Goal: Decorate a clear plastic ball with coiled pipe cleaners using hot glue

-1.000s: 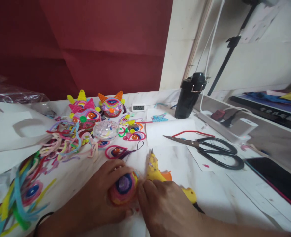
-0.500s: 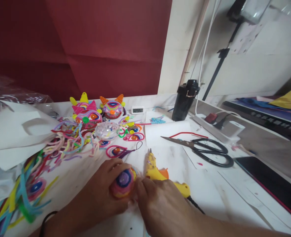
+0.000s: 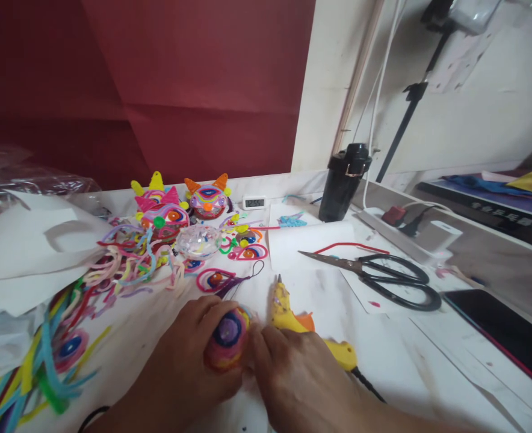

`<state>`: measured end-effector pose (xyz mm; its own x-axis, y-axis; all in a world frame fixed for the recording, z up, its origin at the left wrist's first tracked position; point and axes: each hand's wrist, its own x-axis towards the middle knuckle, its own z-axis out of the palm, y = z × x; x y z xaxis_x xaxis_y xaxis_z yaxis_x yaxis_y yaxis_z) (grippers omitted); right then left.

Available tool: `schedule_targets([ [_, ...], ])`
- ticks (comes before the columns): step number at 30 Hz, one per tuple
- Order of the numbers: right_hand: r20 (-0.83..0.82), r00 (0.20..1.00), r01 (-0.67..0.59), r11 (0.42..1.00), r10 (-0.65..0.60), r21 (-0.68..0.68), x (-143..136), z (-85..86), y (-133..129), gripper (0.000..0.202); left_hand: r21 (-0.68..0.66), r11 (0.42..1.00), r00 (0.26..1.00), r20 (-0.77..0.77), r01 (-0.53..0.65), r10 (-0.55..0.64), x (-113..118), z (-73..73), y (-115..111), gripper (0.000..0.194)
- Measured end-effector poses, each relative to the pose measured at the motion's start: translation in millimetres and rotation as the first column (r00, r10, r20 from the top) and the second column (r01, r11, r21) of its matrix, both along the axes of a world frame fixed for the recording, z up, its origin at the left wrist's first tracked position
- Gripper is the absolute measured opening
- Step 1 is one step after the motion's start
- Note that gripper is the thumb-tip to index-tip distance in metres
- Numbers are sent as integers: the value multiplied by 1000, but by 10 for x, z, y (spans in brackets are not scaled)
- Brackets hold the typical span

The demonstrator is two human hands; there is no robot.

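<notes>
My left hand (image 3: 187, 358) is wrapped round a small round ornament (image 3: 228, 332) covered in coiled fuzzy strips, with a purple centre, a dark blue ring and pink and orange bands. At its right edge, the fingers of my right hand (image 3: 297, 367) are pressed together; whatever they pinch is hidden. A yellow hot glue gun (image 3: 284, 310) lies just beyond my right hand, nozzle pointing away. Past my left hand are a pink-rimmed eye-shaped piece (image 3: 214, 279) and a dark purple cord with a loop (image 3: 257, 269).
Black-handled scissors (image 3: 369, 270) lie right of the glue gun, near a phone (image 3: 505, 334). Fuzzy strips (image 3: 31, 361) spread along the left. Behind stand eared ornaments (image 3: 207, 203), a clear plastic piece (image 3: 199, 240), a small digital clock (image 3: 254, 202) and a black bottle (image 3: 343, 186).
The view has shifted slightly, so the things on the table appear a little further right. Both hands keep their hold, and the ornament looks slightly turned.
</notes>
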<state>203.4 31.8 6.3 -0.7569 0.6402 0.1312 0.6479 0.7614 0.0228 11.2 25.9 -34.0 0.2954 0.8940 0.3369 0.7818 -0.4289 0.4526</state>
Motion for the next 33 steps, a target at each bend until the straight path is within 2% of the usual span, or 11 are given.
schedule_targets([
  [7, -26, 999, -19, 998, 21, 58, 27, -34, 31, 27, -7, 1000, 1000, 19, 9, -8, 12, 24, 15, 68],
  [11, 11, 1000, -17, 999, 17, -28, 17, -22, 42, 27, -45, 999, 1000, 7, 5, -5, 12, 65, 4, 59],
  [14, 24, 1000, -6, 999, 7, -43, 9, -14, 32, 29, -49, 999, 1000, -1, -7, 7, 17, 59, -9, 58],
  [19, -7, 1000, -10, 999, 10, -30, 23, -16, 17, 31, 4, 1000, 999, -11, -30, 30, 15, -7, -13, 69],
  [26, -37, 999, -18, 1000, 19, 3, 25, -27, 41, 29, -47, 996, 997, 4, -77, 77, 13, 14, -30, 84],
  [29, -52, 998, -25, 1000, 26, 17, 27, -41, 48, 29, -35, 998, 999, -14, -43, 42, -1, -9, -29, 96],
  [33, -77, 996, -45, 998, 47, 32, 49, -63, 55, 26, -30, 1000, 999, -35, -7, 6, -37, -51, -15, 95],
])
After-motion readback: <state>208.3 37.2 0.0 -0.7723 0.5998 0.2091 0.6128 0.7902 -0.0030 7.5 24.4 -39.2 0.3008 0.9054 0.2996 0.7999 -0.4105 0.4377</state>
